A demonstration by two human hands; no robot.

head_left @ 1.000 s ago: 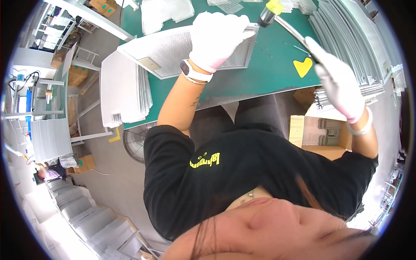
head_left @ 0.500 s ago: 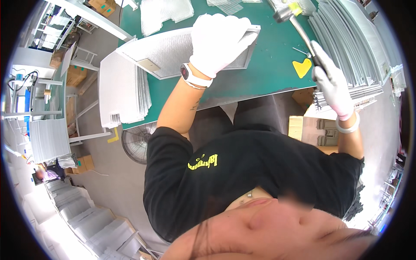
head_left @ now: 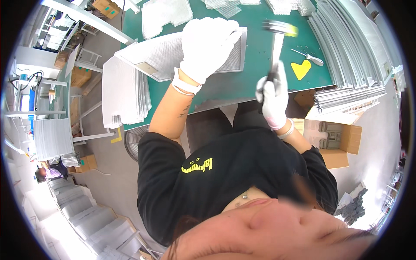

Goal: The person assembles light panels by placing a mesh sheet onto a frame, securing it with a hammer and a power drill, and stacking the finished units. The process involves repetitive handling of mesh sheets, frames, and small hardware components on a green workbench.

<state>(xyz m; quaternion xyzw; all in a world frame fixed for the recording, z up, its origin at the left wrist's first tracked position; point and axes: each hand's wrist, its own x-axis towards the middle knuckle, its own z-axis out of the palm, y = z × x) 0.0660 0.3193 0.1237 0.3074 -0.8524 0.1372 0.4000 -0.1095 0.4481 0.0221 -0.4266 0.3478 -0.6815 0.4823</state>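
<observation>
My left hand [head_left: 207, 48], in a white glove, is closed on the upper edge of a framed metal mesh panel [head_left: 167, 50]. The panel stands tilted on the green table, a small beige rectangle [head_left: 146, 68] near its lower left; my glove hides part of its middle. My right hand [head_left: 275, 99], also gloved, grips the dark handle of a mallet [head_left: 277, 45] with a black and yellow-green head. The mallet is raised to the right of the panel, apart from it and slightly blurred. Right of it lie a screwdriver [head_left: 313, 58] and a yellow heart-shaped scraper [head_left: 300, 69].
Stacked white mesh sheets [head_left: 125, 91] overhang the table's left end. A tall row of grey-white panels [head_left: 346, 47] lines the right side. Mesh pieces [head_left: 167, 15] lie at the far edge of the green table [head_left: 260, 80]. An open cardboard box [head_left: 351, 138] sits below right.
My right hand has brought the mallet leftward, closer to the panel, uncovering the screwdriver. My left hand and the panel have shifted slightly left.
</observation>
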